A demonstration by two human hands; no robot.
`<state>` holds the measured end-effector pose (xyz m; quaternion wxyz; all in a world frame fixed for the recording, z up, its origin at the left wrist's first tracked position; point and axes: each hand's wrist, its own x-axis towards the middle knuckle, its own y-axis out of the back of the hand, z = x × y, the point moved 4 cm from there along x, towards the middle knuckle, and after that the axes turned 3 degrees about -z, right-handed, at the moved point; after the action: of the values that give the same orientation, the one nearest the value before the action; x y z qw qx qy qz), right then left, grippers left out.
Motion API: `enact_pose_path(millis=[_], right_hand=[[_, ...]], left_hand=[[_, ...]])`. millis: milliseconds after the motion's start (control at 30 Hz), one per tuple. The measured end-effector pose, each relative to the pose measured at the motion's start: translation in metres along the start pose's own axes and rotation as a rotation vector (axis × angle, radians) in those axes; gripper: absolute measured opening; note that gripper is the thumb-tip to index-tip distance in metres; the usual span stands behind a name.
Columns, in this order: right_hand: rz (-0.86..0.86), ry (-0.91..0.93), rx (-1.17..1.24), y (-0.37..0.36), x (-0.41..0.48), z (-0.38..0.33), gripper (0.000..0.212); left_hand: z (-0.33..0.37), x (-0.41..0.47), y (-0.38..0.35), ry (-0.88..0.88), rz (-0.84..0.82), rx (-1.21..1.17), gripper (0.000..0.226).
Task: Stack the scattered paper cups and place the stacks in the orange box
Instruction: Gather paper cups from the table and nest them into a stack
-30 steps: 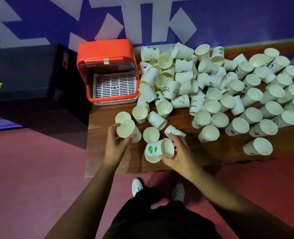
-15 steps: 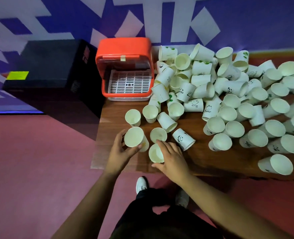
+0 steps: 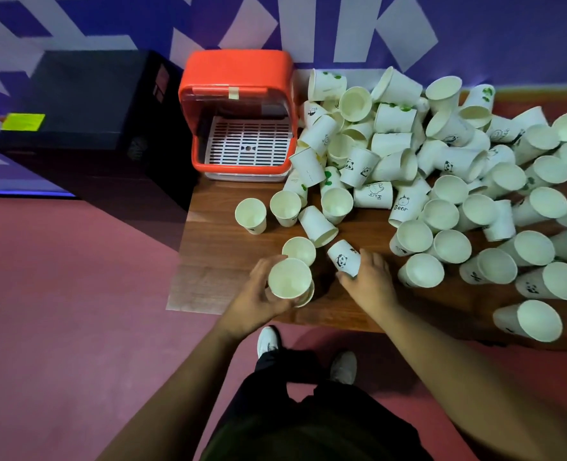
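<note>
Left hand [image 3: 259,296] wraps a short stack [image 3: 289,277], fingers curled round the wall, mouth up; a second rim shows below the top one, so at least two cups nested; held just over the table's [image 3: 215,234] near edge.

Right hand [image 3: 370,282] closes on the panda cup [image 3: 343,259], thumb on its near side, fingers on the far side; that cup lies tipped with its base toward the box; blur hides whether it is off the wood yet.

Loose cups [image 3: 408,144] heaped from mid-table to the right edge, some upright, many on their sides; three upright ones stand near the stack.

Box [image 3: 235,74] at the far left corner, open side facing the person, white grille [image 3: 249,144] inside, no cups in it.

Handling, as judged: thin paper, very light, walls dent under a hard squeeze; rolled rim is the stiff part; best held mid-wall with a loose wrap, or by the rim; a tipped cup needs turning mouth up before it nests; a taller stack will wobble, so support it low; a push too firm may wedge the cups.
</note>
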<state>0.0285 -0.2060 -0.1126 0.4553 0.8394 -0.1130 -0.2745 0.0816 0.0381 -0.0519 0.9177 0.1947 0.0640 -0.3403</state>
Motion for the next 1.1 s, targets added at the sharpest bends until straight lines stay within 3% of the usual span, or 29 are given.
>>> enact_pose_path(millis=[200, 467, 633, 733, 833, 867, 1000, 1100], right_hand=[[-0.091, -0.044, -0.017, -0.008, 0.007, 0.007, 0.066], [-0.038, -0.086, 0.304, 0.033, -0.008, 0.002, 0.067], [0.008, -0.020, 0.427, 0.076, -0.019, -0.016, 0.053], [-0.033, 0.090, 0.478, 0.093, -0.032, -0.034, 0.052], [-0.136, 0.181, 0.410, 0.089, -0.045, -0.051, 0.071], [-0.151, 0.202, 0.380, 0.086, -0.049, -0.056, 0.075], [-0.139, 0.302, 0.293, 0.074, -0.059, -0.067, 0.075], [-0.141, 0.345, 0.241, 0.055, -0.061, -0.070, 0.079]], left_hand=[[-0.018, 0.010, -0.015, 0.072, -0.043, 0.289, 0.077], [-0.026, 0.020, -0.033, 0.147, 0.030, 0.223, 0.088], [-0.028, 0.029, -0.021, 0.133, -0.104, 0.187, 0.106], [-0.027, 0.040, 0.008, 0.186, 0.009, 0.052, 0.065], [-0.027, 0.062, 0.027, 0.159, 0.122, 0.128, 0.017], [-0.029, 0.072, 0.029, 0.174, 0.127, 0.181, 0.012], [-0.029, 0.102, 0.022, 0.282, 0.051, 0.363, 0.029], [-0.030, 0.110, 0.014, 0.264, -0.013, 0.453, 0.024]])
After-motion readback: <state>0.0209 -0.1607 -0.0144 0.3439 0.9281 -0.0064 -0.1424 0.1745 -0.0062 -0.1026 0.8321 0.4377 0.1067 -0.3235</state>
